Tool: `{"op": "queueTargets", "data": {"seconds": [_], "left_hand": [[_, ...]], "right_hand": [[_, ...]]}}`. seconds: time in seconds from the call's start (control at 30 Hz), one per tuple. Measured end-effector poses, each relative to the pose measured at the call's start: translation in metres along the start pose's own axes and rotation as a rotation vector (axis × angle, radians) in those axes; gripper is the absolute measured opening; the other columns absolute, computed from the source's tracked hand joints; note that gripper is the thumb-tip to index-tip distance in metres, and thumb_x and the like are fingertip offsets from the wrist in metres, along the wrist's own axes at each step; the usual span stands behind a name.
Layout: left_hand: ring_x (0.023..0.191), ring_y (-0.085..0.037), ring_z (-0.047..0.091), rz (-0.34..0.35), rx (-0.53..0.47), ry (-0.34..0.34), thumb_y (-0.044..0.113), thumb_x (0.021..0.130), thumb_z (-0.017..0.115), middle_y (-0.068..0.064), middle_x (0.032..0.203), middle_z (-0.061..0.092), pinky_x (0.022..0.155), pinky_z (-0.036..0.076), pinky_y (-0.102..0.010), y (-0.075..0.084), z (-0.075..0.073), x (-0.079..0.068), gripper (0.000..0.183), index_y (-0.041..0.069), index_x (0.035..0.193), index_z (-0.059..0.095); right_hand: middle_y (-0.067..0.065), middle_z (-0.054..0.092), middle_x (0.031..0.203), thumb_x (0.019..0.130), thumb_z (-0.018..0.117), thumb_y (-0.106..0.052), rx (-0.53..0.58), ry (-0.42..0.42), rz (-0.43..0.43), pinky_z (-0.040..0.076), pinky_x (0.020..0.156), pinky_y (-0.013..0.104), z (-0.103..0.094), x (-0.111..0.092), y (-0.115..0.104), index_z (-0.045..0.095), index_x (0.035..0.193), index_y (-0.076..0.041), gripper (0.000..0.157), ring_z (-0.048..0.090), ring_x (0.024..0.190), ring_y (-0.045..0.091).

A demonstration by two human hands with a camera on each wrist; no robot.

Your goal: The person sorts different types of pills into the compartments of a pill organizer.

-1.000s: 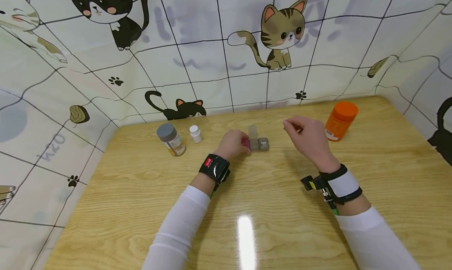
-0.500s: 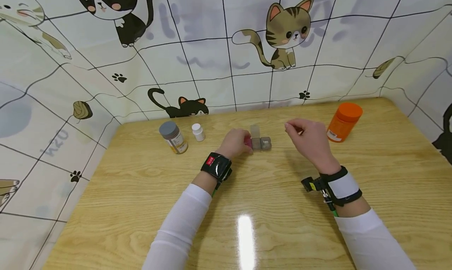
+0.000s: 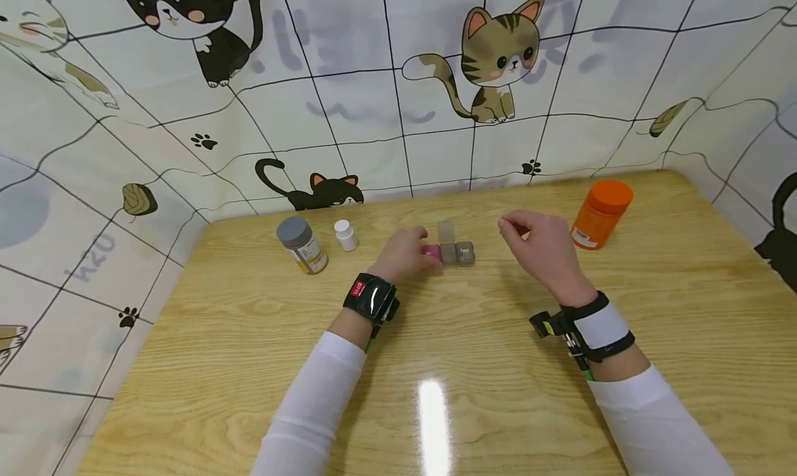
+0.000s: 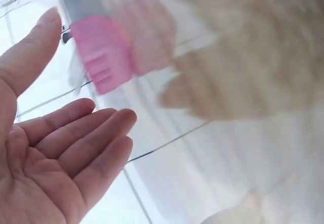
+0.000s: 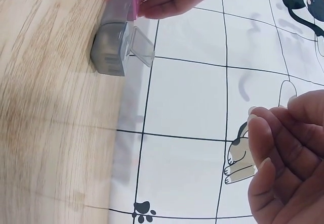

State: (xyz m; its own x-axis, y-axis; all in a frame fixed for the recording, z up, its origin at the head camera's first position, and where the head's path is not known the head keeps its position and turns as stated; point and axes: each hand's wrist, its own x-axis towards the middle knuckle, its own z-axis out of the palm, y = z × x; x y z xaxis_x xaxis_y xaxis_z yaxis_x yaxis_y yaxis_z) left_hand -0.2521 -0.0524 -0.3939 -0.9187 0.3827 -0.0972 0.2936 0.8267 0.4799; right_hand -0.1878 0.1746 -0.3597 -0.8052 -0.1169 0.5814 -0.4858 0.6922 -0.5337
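Note:
A small pill organizer (image 3: 448, 253) lies on the table, with one pink end and grey compartments. A clear flap stands up from its middle compartment; the grey end compartment (image 5: 109, 47) is covered. My left hand (image 3: 401, 256) is beside the pink end (image 4: 98, 52), its fingers loosely spread. In the left wrist view a gap shows between the fingertips (image 4: 126, 120) and the pink part. My right hand (image 3: 540, 246) hovers to the right of the organizer, thumb and forefinger tips close together, other fingers curled. I see nothing between them in the right wrist view.
An orange bottle (image 3: 600, 214) stands at the back right of the wooden table (image 3: 486, 393). At the back left are a grey-capped bottle (image 3: 301, 245) and a small white bottle (image 3: 345, 235). A cat-print sheet (image 3: 367, 109) rises behind the table.
My left hand has let go of the organizer's pink end and drawn slightly left, so more pink shows. My right hand stays nearly in place. The bottles stand as before.

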Motion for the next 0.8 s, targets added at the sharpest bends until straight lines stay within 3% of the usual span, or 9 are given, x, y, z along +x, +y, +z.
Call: {"op": "queueTargets", "data": {"seconds": [0.13, 0.23, 0.33, 0.47, 0.6, 0.7, 0.8], "left_hand": [[0.110, -0.025, 0.048, 0.000, -0.097, 0.104, 0.030, 0.086, 0.066, -0.017, 0.125, 0.052, 0.091, 0.042, -0.038, -0.002, -0.018, -0.014, 0.055, 0.000, 0.127, 0.047], [0.114, -0.027, 0.046, 0.030, -0.210, 0.246, 0.029, 0.089, 0.062, -0.018, 0.128, 0.050, 0.093, 0.040, -0.039, -0.005, -0.035, -0.030, 0.053, 0.000, 0.129, 0.044], [0.116, -0.026, 0.045, 0.080, -0.329, 0.439, 0.024, 0.090, 0.061, -0.019, 0.128, 0.050, 0.094, 0.039, -0.037, -0.013, -0.052, -0.049, 0.048, 0.000, 0.129, 0.045], [0.111, -0.022, 0.049, 0.127, -0.410, 0.764, 0.016, 0.090, 0.061, -0.018, 0.121, 0.055, 0.089, 0.043, -0.034, -0.029, -0.070, -0.072, 0.038, -0.001, 0.122, 0.051], [0.111, -0.016, 0.047, 0.045, -0.478, 1.026, 0.015, 0.089, 0.061, -0.014, 0.123, 0.054, 0.087, 0.042, -0.036, -0.050, -0.081, -0.087, 0.038, -0.001, 0.122, 0.051], [0.121, -0.013, 0.036, -0.099, -0.513, 1.063, 0.018, 0.086, 0.065, -0.011, 0.135, 0.042, 0.096, 0.034, -0.037, -0.070, -0.083, -0.096, 0.055, 0.002, 0.133, 0.040], [0.129, -0.019, 0.024, -0.259, -0.555, 0.935, 0.019, 0.081, 0.070, -0.013, 0.144, 0.028, 0.103, 0.026, -0.040, -0.091, -0.081, -0.099, 0.078, 0.006, 0.143, 0.023]], "right_hand": [[0.008, 0.064, 0.068, 0.090, 0.057, -0.011, 0.001, -0.008, -0.003, 0.046, 0.055, 0.037, 0.001, 0.000, 0.001, 0.068, 0.086, -0.001, 0.015, 0.054, 0.059, 0.017], [0.008, 0.063, 0.068, 0.090, 0.057, -0.011, 0.000, -0.012, -0.006, 0.045, 0.055, 0.037, 0.001, -0.001, 0.002, 0.068, 0.085, -0.001, 0.015, 0.053, 0.059, 0.017], [0.007, 0.063, 0.067, 0.090, 0.057, -0.011, 0.003, -0.016, -0.008, 0.045, 0.055, 0.037, 0.001, -0.001, 0.003, 0.068, 0.084, -0.002, 0.015, 0.053, 0.059, 0.016], [0.008, 0.064, 0.068, 0.090, 0.057, -0.011, 0.001, -0.028, -0.006, 0.046, 0.056, 0.037, 0.000, -0.002, 0.004, 0.068, 0.085, -0.001, 0.015, 0.054, 0.060, 0.017], [0.009, 0.064, 0.069, 0.090, 0.057, -0.011, -0.003, -0.044, 0.006, 0.045, 0.056, 0.037, -0.001, -0.004, 0.006, 0.068, 0.087, 0.000, 0.016, 0.054, 0.061, 0.018], [0.010, 0.064, 0.070, 0.091, 0.056, -0.011, -0.003, -0.057, 0.017, 0.044, 0.056, 0.037, -0.003, -0.005, 0.006, 0.068, 0.088, 0.000, 0.017, 0.054, 0.061, 0.018], [0.009, 0.064, 0.070, 0.090, 0.057, -0.011, -0.003, -0.065, 0.030, 0.044, 0.055, 0.036, -0.005, -0.006, 0.007, 0.068, 0.089, 0.000, 0.016, 0.053, 0.060, 0.018]]}}
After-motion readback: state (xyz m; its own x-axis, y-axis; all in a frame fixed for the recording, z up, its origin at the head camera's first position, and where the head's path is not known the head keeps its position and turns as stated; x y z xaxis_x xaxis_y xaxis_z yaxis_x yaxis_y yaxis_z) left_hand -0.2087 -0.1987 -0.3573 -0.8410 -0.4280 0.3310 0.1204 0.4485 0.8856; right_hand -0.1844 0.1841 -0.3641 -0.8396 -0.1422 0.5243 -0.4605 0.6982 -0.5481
